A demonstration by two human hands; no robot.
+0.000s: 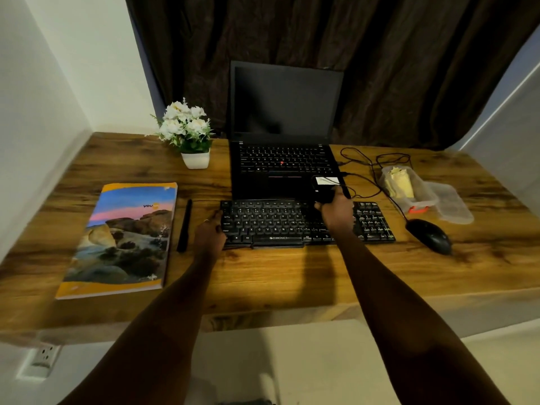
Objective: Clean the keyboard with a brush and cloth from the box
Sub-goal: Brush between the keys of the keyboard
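Left hand: fingers curled on the left end of the black rectangular plastic keyboard, thumb on its near corner.
Right hand: closed around a small black tool with a white label, held over the keyboard's far edge (bristles cannot be made out).
Keyboard: flat on the brown wood-grain desk, spanning both hands.
Clear plastic box: right of the right hand, open, with a yellow folded cloth inside.
Clear plastic lid: lying just beyond the box, farther right.
Black computer mouse: right of the right hand, nearer than the box.
Open black laptop: directly beyond both hands.
Black pen: just left of the left hand.
Landscape-cover notebook: left of the pen.
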